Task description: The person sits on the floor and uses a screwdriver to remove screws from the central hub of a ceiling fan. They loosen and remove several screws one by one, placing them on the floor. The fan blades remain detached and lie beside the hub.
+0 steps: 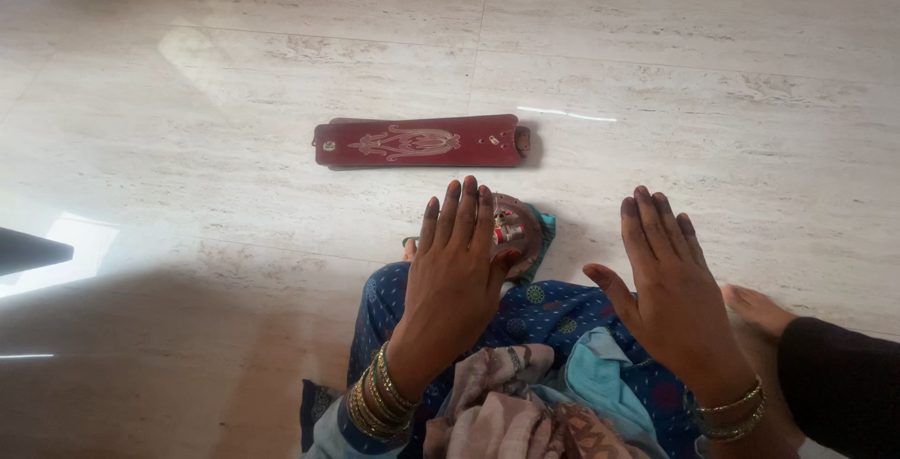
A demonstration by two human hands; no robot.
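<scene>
We see the pale marble floor (656, 65) spread wide, and on it a long dark-red case (417, 141) with a light ornamental motif down its middle — flat, just ahead of us. Nearer, our left hand (455, 267) hovers flat, fingers together, over a small round decorated piece (518, 229). Our right hand (670, 281) is spread flat too — holding nothing.

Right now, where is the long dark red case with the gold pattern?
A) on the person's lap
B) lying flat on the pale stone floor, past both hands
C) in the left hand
B: the long dark red case lies on the pale stone floor, beyond the open left hand and right hand, touching neither.
</scene>
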